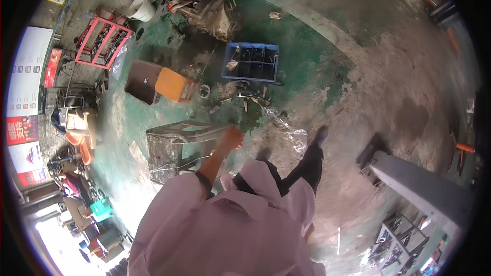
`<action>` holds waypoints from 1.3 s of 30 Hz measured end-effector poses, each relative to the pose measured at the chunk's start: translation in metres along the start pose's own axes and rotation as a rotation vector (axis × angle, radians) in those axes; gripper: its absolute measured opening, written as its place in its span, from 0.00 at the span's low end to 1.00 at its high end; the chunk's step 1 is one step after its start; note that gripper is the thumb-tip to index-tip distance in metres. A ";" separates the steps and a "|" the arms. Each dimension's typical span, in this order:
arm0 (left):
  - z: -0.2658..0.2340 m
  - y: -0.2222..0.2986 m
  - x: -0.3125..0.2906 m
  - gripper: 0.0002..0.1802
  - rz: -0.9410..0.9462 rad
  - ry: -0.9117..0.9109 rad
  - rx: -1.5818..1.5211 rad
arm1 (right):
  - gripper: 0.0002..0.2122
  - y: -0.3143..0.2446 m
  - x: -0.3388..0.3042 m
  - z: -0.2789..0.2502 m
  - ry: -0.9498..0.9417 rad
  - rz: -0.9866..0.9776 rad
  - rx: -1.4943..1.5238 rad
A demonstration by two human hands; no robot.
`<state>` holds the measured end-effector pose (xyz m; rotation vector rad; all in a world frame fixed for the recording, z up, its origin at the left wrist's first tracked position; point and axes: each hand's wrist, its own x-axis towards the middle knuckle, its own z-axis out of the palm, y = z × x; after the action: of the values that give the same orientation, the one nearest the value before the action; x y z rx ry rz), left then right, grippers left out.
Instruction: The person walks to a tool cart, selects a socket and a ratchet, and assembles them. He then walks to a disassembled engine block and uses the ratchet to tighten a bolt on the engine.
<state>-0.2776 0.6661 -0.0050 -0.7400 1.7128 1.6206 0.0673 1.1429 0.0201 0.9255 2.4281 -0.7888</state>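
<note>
My left hand (233, 139) reaches forward from a pink sleeve, its fingers curled closed. Whatever those fingers may hold is hidden. Behind it, in line with its wrist, is the right end of a worn grey stool (176, 134). I cannot tell whether the hand touches this stool. A thin pale cord (176, 166) crosses in front of the stool's legs. On the right side only a sliver of skin shows beside my pink shirt, and my right hand is out of sight. My dark-trousered legs stand apart, one shoe (320, 134) further forward.
Ahead lie a blue divided crate (250, 78), a greasy metal assembly (217, 18), an orange stool (171, 84) and a brown bin (137, 89). Scattered parts and clear plastic film (296, 140) litter the floor. A grey post (419, 184) rises at right; a red rack (105, 41) stands far left.
</note>
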 end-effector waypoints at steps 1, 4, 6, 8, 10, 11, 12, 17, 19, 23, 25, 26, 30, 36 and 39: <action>-0.005 -0.008 0.012 0.14 -0.044 -0.074 0.013 | 0.13 0.002 0.020 -0.002 -0.060 0.049 -0.043; -0.009 -0.035 0.026 0.15 -0.180 -0.393 -0.499 | 0.13 -0.009 0.103 -0.024 -0.172 0.043 -0.138; 0.009 -0.034 0.020 0.15 -0.379 -0.049 -0.607 | 0.13 -0.021 0.167 -0.049 -0.232 -0.001 -0.198; 0.049 -0.013 0.007 0.14 -0.487 0.439 -0.313 | 0.13 -0.041 0.245 -0.083 -0.287 -0.075 -0.274; 0.072 0.033 -0.008 0.13 -0.591 0.542 -0.426 | 0.13 -0.070 0.333 -0.132 -0.290 -0.175 -0.353; 0.085 0.063 0.002 0.13 -0.538 0.538 -0.371 | 0.13 -0.093 0.383 -0.163 -0.238 -0.295 -0.422; 0.103 0.087 0.007 0.13 -0.481 0.527 -0.317 | 0.11 -0.118 0.434 -0.198 -0.135 -0.443 -0.559; 0.164 0.159 0.036 0.14 -0.402 0.529 -0.348 | 0.11 -0.307 0.645 -0.353 0.020 -0.542 -0.318; 0.172 0.177 0.051 0.14 -0.396 0.553 -0.420 | 0.17 -0.382 0.689 -0.390 0.165 -0.529 -0.265; 0.177 0.213 0.085 0.14 -0.412 0.573 -0.507 | 0.22 -0.487 0.756 -0.404 0.033 -0.377 -0.041; 0.173 0.234 0.112 0.13 -0.445 0.562 -0.520 | 0.23 -0.519 0.778 -0.386 0.092 -0.382 -0.103; 0.169 0.242 0.126 0.14 -0.482 0.550 -0.507 | 0.16 -0.528 0.780 -0.380 0.102 -0.589 -0.298; 0.129 0.274 0.207 0.15 -0.498 0.483 -0.590 | 0.19 -0.556 0.758 -0.338 -0.019 -0.832 -0.405; 0.057 0.384 0.303 0.10 0.047 0.522 -0.881 | 0.14 -0.563 0.731 -0.304 -0.261 -0.505 -0.880; 0.027 0.471 0.330 0.11 0.009 0.551 -0.806 | 0.15 -0.556 0.749 -0.291 -0.210 -0.599 -0.846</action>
<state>-0.8475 0.7392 0.0306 -1.6852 1.3356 2.2763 -0.8917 1.3315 0.0169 -0.1986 2.4746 0.0356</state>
